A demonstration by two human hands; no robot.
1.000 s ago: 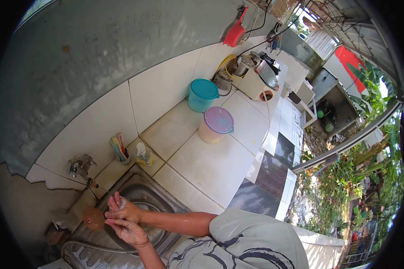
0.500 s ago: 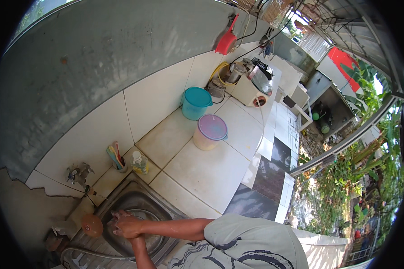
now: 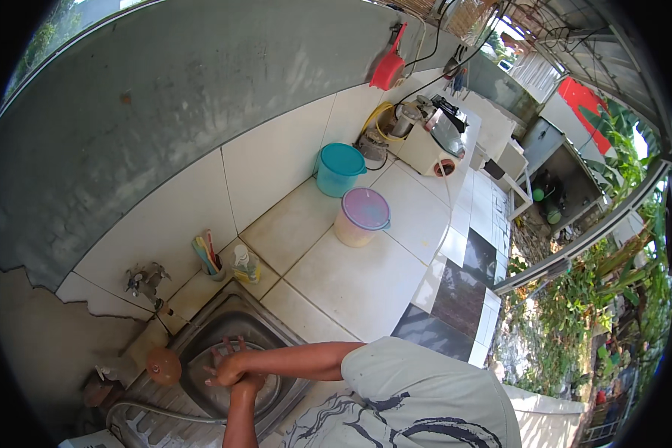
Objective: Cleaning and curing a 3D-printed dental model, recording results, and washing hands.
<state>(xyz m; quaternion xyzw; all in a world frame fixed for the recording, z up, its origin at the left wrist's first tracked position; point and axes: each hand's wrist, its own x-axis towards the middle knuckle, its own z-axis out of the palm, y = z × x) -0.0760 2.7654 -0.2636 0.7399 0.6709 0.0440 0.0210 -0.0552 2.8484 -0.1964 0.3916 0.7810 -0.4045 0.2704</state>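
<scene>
1 head view, looking down from above

It faces the sink (image 3: 224,340) and tiled counter (image 3: 351,276), near below; edges bend.

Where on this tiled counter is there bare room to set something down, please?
The tiles between the lilac-lidded tub and the sink are bare. The far end is crowded around the teal bucket and appliances; both hands fill the sink.

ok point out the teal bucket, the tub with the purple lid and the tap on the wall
teal plastic bucket (image 3: 339,169), head view, on the middle of its lid
cream round tub with purple lid (image 3: 365,210), head view, on the lid's centre
metal wall tap (image 3: 146,279), head view, on the tap body by the tiled wall
</scene>
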